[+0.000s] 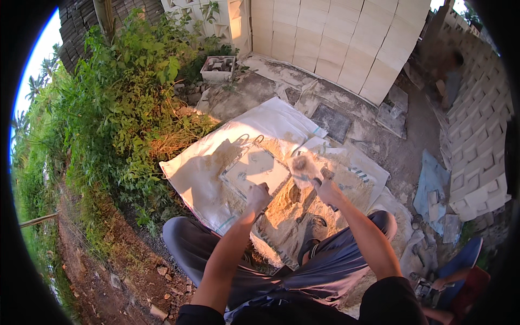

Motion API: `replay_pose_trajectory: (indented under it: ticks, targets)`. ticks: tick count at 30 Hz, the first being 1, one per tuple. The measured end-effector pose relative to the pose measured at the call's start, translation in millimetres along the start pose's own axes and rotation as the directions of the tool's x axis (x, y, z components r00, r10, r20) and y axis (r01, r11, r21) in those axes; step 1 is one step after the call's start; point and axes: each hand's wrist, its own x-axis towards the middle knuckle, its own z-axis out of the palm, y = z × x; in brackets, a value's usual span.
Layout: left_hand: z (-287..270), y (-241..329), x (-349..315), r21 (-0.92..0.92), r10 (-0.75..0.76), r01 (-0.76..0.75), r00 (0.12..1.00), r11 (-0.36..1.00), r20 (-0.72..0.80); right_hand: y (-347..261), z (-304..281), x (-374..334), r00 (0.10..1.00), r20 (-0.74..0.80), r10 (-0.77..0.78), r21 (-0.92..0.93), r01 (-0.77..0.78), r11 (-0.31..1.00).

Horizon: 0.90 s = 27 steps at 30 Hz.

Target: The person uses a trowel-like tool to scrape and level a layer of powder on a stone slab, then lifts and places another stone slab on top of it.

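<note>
White sacking (pixel 276 116) on ground (pixel 365 138); atop it, square panel (pixel 255 171), loose powder (pixel 281 227), apparently sand.

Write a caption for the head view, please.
Right hand holding a tool, left hand by a square mould on a white sheet.

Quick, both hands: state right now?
Left hand: closed, by the square frame; whether it grips anything cannot be told.
Right hand: closed, holding what looks like a trowel, its blade blurred.
</note>
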Motion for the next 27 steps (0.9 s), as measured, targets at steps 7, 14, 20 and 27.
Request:
replay_pose_trajectory:
  ticks: [7, 14, 20, 27]
  targets:
    - [-26, -138, 9, -0.405, -0.141, 0.004, 0.941, 0.914, -0.308, -64, -7, 17, 0.954, -0.233, -0.189, 0.128, 0.223, 0.966]
    - [-9, -57, -28, 0.302, 0.144, -0.106, 0.983, 0.947, -0.109, -72, -17, 25, 0.917, -0.355, -0.182, 0.222, 0.272, 0.937]
    - [11, -38, -7, 0.368, 0.126, -0.148, 0.989, 0.918, 0.084, -73, -16, 35, 0.899, -0.382, -0.213, 0.205, 0.307, 0.929]
    - [28, -32, 20, 0.351, 0.176, -0.190, 0.982, 0.917, 0.072, -76, -22, 31, 0.922, -0.350, -0.167, 0.268, 0.269, 0.925]
